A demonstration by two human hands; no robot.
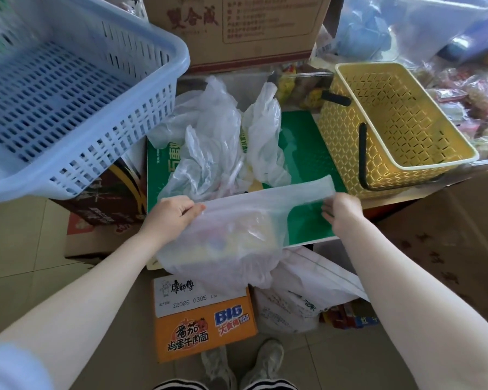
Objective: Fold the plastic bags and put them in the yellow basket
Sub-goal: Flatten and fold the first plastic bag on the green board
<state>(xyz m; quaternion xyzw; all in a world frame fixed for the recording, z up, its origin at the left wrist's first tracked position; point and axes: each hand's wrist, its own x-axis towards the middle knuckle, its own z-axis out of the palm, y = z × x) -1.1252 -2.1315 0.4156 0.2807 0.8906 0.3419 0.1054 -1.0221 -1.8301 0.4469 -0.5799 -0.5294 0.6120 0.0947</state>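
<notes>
Both hands pinched one plastic bag (231, 235) stretched left-right: left hand (172, 212), right hand (342, 211) nearer the yellow basket (350, 153).

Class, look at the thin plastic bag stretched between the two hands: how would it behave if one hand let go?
The plastic bag is probably very floppy: its lower part sags below the left hand and right hand. It looks light, being thin and see-through. It would likely crumple like the loose bags behind it.
</notes>
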